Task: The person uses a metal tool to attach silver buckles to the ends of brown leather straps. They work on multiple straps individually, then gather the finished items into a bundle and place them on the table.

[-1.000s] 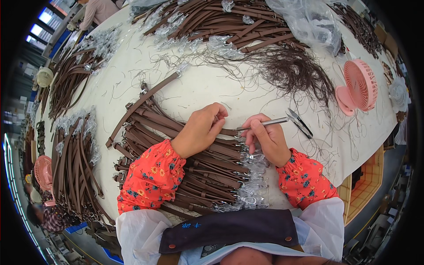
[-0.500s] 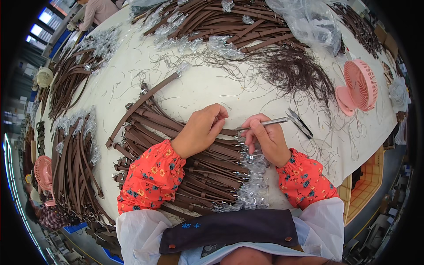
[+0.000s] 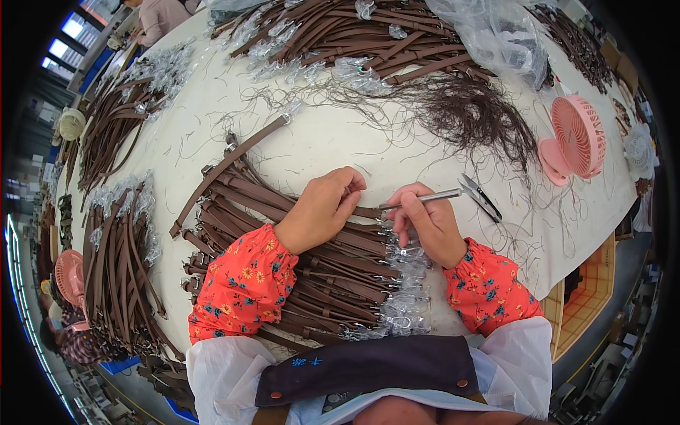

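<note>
My left hand [image 3: 321,210] rests over a row of brown straps [image 3: 333,274], its fingers curled in toward the thumb. Whatever those fingertips pinch is too small to make out. From below this hand the end of one brown strap [image 3: 367,212] sticks out to the right. My right hand [image 3: 431,225] is closed round a slim silver pen-shaped tool [image 3: 443,195], whose tip meets that strap end. Metal clasps in clear plastic wrap [image 3: 407,283] line the straps' right ends, under and below my right hand. Small thread snips [image 3: 482,198] with black handles lie to its right.
A tangle of dark threads [image 3: 474,117] lies beyond my hands. Further straps [image 3: 368,35] are heaped at the back, with more bundles [image 3: 117,248] at the left. A pink fan [image 3: 575,138] stands at right. One strap [image 3: 234,166] lies across the row's far left. A person [image 3: 161,20] sits far left.
</note>
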